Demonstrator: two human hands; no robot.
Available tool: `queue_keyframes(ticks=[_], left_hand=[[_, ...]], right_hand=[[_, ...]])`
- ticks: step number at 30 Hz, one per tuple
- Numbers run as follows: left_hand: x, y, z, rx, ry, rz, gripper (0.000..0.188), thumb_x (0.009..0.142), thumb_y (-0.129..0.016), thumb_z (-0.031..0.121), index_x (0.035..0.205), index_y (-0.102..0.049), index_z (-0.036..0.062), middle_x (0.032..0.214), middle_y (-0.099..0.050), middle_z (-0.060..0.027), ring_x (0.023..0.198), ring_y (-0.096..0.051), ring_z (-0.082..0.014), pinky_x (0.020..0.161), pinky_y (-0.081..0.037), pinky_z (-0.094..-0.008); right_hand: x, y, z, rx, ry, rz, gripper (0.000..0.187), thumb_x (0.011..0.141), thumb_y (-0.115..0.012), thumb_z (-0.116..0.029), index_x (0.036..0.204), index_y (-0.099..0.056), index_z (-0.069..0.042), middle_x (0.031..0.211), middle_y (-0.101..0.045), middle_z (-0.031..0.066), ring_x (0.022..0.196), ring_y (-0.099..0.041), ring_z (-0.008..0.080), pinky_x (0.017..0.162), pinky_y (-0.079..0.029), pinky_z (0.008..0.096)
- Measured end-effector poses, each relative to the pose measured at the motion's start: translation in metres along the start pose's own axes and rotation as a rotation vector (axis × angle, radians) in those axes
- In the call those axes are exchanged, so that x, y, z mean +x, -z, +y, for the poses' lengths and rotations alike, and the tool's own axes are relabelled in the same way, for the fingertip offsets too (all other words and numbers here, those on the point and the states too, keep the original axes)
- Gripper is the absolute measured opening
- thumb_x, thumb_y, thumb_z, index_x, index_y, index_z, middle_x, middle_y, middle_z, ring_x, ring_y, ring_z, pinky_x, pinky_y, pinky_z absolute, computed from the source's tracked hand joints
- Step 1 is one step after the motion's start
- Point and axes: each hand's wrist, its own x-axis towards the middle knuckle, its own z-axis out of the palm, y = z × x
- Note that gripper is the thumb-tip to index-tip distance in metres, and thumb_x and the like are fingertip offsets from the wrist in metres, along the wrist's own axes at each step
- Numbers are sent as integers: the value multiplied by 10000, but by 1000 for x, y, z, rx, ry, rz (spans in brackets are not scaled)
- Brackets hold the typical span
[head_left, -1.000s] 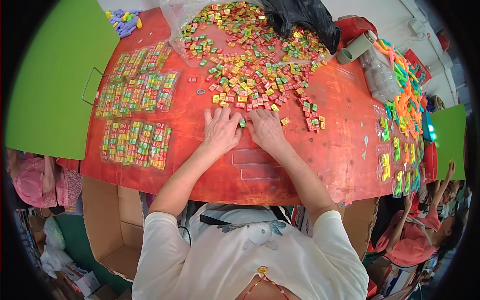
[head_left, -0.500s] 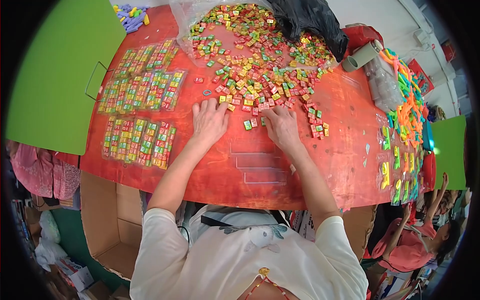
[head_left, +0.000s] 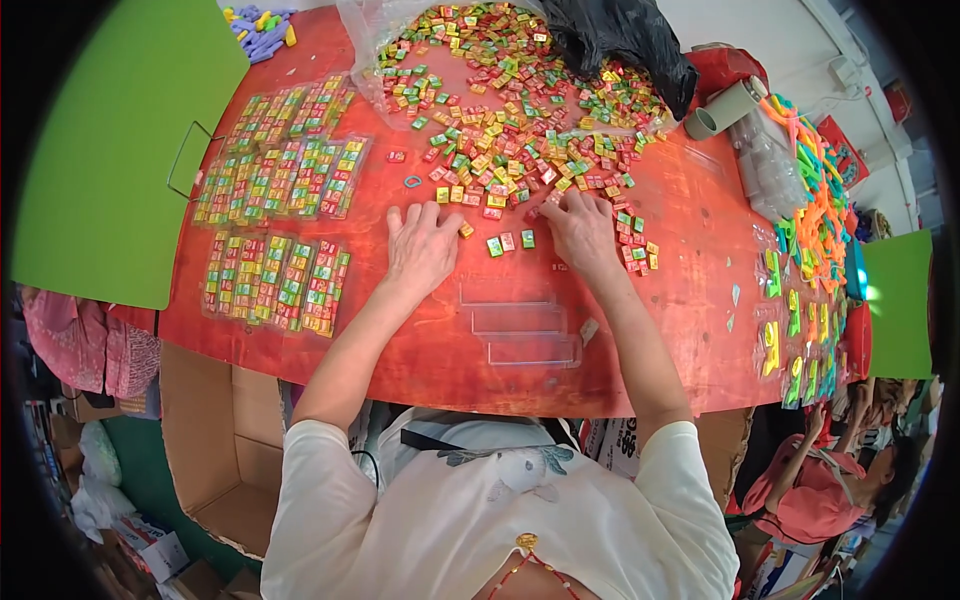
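My left hand (head_left: 424, 247) rests low over the red tabletop with curled fingers. A small yellow block (head_left: 466, 229) sits at its thumb and index fingertip. My right hand (head_left: 584, 236) is closed too, its bent fingers at the near edge of a loose heap of small red, yellow and green blocks (head_left: 500, 150); what lies under those fingertips is hidden. Between the hands stand a green block (head_left: 495, 246), a red one (head_left: 507, 241) and another green one (head_left: 528, 239), slightly apart. Nearer me lie clear, narrow plastic trays (head_left: 520, 353).
Filled clear trays (head_left: 275, 283) lie in rows at the left. A blue-green ring (head_left: 413, 182) lies beyond my left hand. Black plastic bag (head_left: 625, 50) and cardboard tube (head_left: 722, 110) are at the back. Colourful plastic pieces (head_left: 820, 220) heap at the right; an open carton (head_left: 235, 440) stands below the table.
My right hand has shifted right, uncovering the second green block between the hands. A yellow block now shows at my left fingertips. The person at far right has lowered an arm.
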Motion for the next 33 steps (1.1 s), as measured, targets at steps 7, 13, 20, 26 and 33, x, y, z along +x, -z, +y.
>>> queue_keyframes(ticks=[7,13,20,26,33], left_hand=[[8,0,12,41,101,-60,175,862,-690,296,945,-661,145,951,-557,-81,949,-537,-261,883,-335,-493],[3,5,16,7,91,-104,175,851,-697,270,969,-664,145,954,-552,-75,956,-534,-257,893,-331,-498],[-7,10,22,-110,-32,-179,291,828,-710,227,1109,-666,164,999,-530,-84,1015,-511,-271,937,-323,-554],[-4,12,23,-148,23,-221,334,829,-715,221,1148,-650,147,1024,-532,-95,1025,-520,-273,898,-380,-487],[4,17,33,-118,65,-296,468,821,-736,244,1253,-612,116,1063,-543,-106,1042,-553,-300,820,-490,-448]], right_hand=[[-5,12,-4,98,-21,-6,178,855,-710,-177,1030,-705,-147,926,-617,42,921,-612,245,863,-431,426],[7,-2,-12,18,-70,-98,197,837,-706,-182,1024,-680,-127,979,-620,65,955,-600,255,869,-415,423],[-16,12,-21,-8,-129,-104,160,856,-695,-210,925,-652,-72,965,-623,97,949,-601,272,851,-411,431],[-43,32,-10,217,-149,-101,144,872,-680,-218,940,-663,-92,885,-618,88,915,-628,284,816,-428,436],[-53,33,-4,129,-107,-186,160,895,-674,-216,998,-676,-94,909,-591,102,935,-609,292,836,-428,433]])
